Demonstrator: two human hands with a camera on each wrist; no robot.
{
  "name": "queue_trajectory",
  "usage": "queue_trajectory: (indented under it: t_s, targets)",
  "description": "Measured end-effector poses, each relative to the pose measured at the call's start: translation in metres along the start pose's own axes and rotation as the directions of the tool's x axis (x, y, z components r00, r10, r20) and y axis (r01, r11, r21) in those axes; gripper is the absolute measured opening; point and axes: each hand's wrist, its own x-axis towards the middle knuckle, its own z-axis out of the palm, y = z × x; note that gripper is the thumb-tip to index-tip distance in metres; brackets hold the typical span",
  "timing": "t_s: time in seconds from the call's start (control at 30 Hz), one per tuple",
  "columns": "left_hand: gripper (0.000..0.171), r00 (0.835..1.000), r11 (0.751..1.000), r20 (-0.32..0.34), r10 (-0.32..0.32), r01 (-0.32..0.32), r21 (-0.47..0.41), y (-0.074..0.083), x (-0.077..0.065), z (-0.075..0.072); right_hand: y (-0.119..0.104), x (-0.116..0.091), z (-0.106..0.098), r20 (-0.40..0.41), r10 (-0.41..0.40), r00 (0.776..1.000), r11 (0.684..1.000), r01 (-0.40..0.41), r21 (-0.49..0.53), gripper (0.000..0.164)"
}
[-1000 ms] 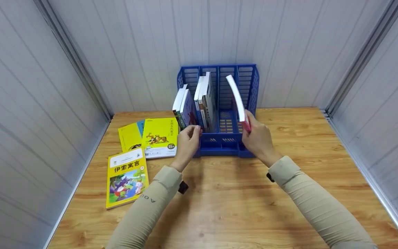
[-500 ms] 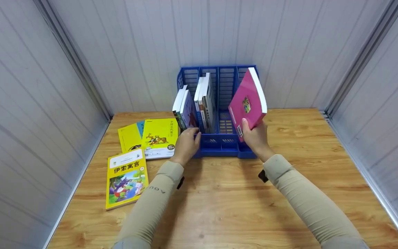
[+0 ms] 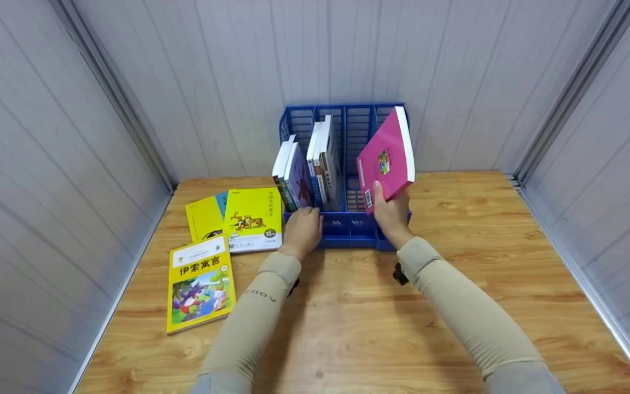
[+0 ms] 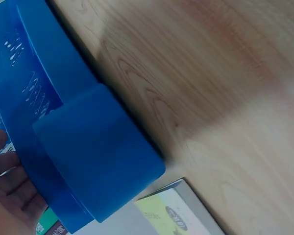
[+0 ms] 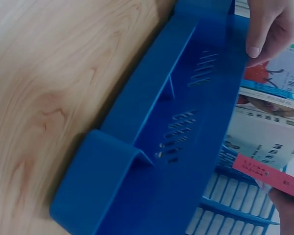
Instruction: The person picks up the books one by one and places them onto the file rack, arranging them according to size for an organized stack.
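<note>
My right hand (image 3: 392,210) grips a pink book (image 3: 387,156) by its lower part, thumb on the back cover. The book stands tilted over the right half of a blue book rack (image 3: 348,232), its white page edge to the right. In the right wrist view the pink spine (image 5: 269,176) shows just inside the front wall, beside the standing books. My left hand (image 3: 303,230) holds the rack's front rim near its left end, fingers bent over it. White-edged books (image 3: 296,172) fill the first compartment, and several more books (image 3: 325,164) stand in the second.
Left of the rack, yellow books (image 3: 253,219) lie flat and overlapping, with a bit of a blue book (image 3: 221,201) between them. Closer to me lies another yellow book (image 3: 200,284) with a cartoon cover. A pale panel wall (image 3: 342,54) rises behind the wooden table (image 3: 359,317).
The pink book has turned from edge-on to show its back cover, then shifted slightly left and down with my right hand. My left hand has moved slightly down and right along the rim.
</note>
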Motion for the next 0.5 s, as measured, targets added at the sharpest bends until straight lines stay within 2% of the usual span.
queue_trajectory:
  t_s: [0.13,0.23,0.37,0.5]
  targets:
    - [0.020,0.998,0.991,-0.033,0.053,-0.049,0.127,0.000,0.003,0.004,0.009,0.002,0.009,-0.050,-0.017,0.999,0.999,0.019,0.044,0.046]
    - [0.023,0.995,0.980,-0.045,0.087,-0.077,0.185,-0.004,0.004,0.007,0.015,0.004,0.015,-0.079,-0.013,0.997,0.999,0.016,0.046,0.049]
    - [0.022,0.988,0.974,-0.079,0.131,-0.114,0.194,-0.008,0.004,0.010,0.021,0.005,0.022,-0.086,0.014,0.996,0.999,-0.010,0.039,0.049]
    - [0.019,0.981,0.969,-0.088,0.170,-0.151,0.195,-0.010,0.007,0.008,0.026,0.008,0.029,-0.047,0.019,0.999,0.999,-0.017,0.051,0.047]
